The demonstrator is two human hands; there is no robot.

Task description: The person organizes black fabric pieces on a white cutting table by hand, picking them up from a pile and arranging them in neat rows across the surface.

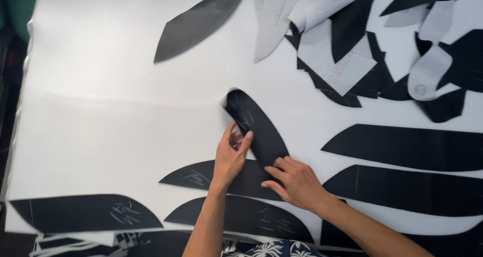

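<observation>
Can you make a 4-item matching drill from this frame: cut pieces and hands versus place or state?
Column A
1. left hand
2. right hand
3. pointed dark grey piece
4. heap of black and grey offcuts

Column B
a. lies alone near the top edge of the white table
b. piled at the top right
c. fingertips pinch the left edge of the curved black piece
d. lies flat on the lower end of the curved black piece

Pairs: 1-c, 2-d, 3-a, 4-b
</observation>
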